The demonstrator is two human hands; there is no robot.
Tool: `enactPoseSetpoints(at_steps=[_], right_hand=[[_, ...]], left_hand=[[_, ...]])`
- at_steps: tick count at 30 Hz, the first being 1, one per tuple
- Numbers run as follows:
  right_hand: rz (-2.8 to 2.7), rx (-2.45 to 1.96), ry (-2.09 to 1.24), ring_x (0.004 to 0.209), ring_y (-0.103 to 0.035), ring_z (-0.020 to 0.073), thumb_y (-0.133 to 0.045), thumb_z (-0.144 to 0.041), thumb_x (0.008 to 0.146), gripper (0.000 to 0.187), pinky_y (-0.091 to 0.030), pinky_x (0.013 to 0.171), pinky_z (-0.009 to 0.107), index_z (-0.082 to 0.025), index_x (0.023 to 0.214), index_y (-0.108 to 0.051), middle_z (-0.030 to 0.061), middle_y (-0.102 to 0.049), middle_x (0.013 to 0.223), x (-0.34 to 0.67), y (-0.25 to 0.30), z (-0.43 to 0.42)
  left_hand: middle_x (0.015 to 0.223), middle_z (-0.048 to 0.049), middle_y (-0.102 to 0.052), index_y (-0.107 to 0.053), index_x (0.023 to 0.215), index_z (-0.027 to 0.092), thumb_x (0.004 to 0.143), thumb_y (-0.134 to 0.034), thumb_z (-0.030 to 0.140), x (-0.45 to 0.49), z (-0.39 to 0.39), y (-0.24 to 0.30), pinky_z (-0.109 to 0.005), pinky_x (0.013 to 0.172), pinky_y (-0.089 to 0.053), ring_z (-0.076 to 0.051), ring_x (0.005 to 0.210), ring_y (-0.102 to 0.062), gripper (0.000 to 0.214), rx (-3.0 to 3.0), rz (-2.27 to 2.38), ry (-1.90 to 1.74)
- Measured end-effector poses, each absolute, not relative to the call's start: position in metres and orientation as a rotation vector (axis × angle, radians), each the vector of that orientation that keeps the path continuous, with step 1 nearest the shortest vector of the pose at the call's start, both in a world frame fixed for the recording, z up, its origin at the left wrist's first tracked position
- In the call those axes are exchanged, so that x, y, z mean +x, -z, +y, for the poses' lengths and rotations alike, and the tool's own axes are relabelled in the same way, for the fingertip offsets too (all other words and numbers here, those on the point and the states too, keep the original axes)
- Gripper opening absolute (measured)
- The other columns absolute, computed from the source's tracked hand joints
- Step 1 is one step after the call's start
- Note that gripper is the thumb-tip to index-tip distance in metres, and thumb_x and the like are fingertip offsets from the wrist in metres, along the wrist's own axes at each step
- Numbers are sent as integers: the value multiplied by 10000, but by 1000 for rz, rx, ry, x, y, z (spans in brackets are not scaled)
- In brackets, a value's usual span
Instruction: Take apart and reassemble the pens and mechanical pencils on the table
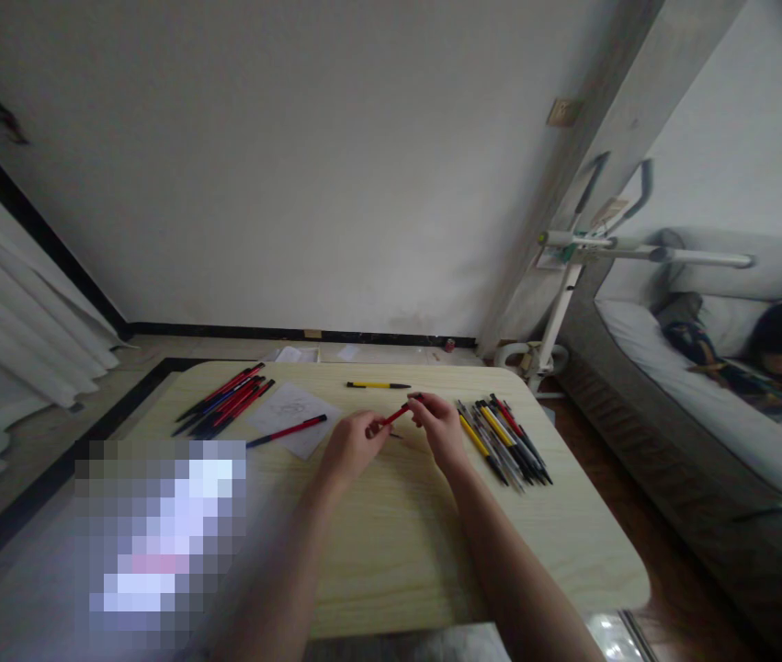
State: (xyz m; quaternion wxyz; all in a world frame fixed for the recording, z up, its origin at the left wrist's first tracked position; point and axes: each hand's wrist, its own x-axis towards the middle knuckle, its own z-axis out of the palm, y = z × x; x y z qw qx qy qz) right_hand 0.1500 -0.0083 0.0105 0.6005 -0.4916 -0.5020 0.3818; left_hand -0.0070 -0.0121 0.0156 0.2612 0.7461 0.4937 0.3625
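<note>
Over the middle of the table, a red pen (397, 414) is held between both hands. My left hand (357, 443) is closed on its near left end. My right hand (436, 425) pinches the far right end, hiding the tip. Just below, a thin dark sliver (396, 436) shows; I cannot tell what it is. Beyond the hands lies a yellow and black pen (377, 385). To the left, a red and blue pen (289, 430) lies partly across a white sheet of paper (308, 439) with faint marks.
Several red, blue and black pens (225, 402) lie in a bunch at the table's left. Several yellow, grey, black and red pens (504, 443) lie at the right of the wooden table (391, 552). Exercise equipment (560, 313) and a sofa (694, 414) with a person stand farther right.
</note>
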Motion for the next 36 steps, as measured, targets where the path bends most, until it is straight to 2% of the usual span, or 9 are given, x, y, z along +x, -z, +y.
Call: enactPoseSetpoints(at_steps=[6,13,22,36], right_hand=[[-1007,-1182,-765,492,-499,101,-533,-391,732,321,-417,451,219,-147,924,-615,1,-568,598,154,-7,-4],[-1233,-1256,-415,686,-549,138,-468,-320,797,272,-453,601,261,-158,969,-604,72,-598,852,151,-9,-9],[-1539,-1277,-320,728,-541,150,-442,-234,807,241,-446,657,275,-177,971,-609,60,-586,815,147,-9,-13],[-1604,-1300,-301,674,-519,139,-481,-215,777,218,-434,625,262,-189,948,-614,39,-581,792,148,-4,-12]], left_hand=[[723,-41,-622,-601,908,166,771,-474,347,-10,-6,-8,-227,563,-401,-119,569,-524,260,1930,1373,-1061],[774,-45,-631,-598,856,168,799,-430,335,-11,-5,-8,-224,582,-395,-118,594,-524,244,1958,1358,-1080],[776,-50,-622,-588,860,155,813,-409,326,-13,-1,-5,-213,585,-396,-119,625,-533,252,1922,1413,-1171],[782,-44,-627,-591,859,159,818,-405,327,-14,-1,-4,-208,572,-396,-115,616,-531,254,1926,1407,-1189]])
